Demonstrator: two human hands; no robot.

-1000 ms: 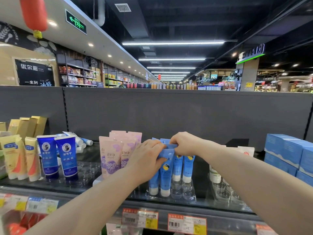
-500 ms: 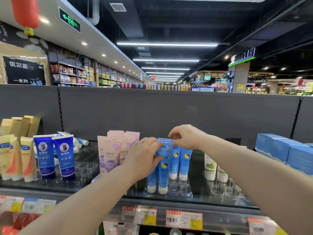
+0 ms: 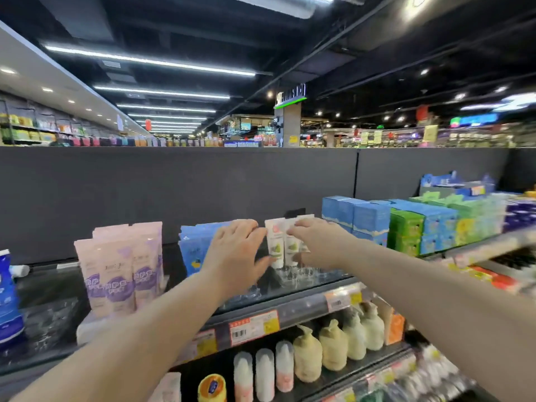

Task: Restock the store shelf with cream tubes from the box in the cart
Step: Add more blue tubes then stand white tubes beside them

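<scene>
On the top glass shelf (image 3: 290, 288) stands a row of blue cream tubes (image 3: 193, 250), caps down in a clear holder. My left hand (image 3: 235, 256) is in front of them with its fingers spread and relaxed, its fingertips close to the white cream tubes (image 3: 275, 245) with a green picture. My right hand (image 3: 316, 242) reaches in from the right. Its extended fingertips touch the tops of the white tubes and it hides the rightmost one. Motion blur softens both hands. The box and the cart are out of view.
Pink and purple tubes (image 3: 121, 271) stand to the left, with a dark blue tube (image 3: 7, 294) at the frame edge. Blue and green boxes (image 3: 406, 224) are stacked to the right. Pump bottles (image 3: 333, 343) fill the shelf below, under price tags (image 3: 252, 326). A grey back panel (image 3: 203, 184) closes the shelf.
My head has turned right. Both hands let go of the blue tube tops and moved right to the white tubes.
</scene>
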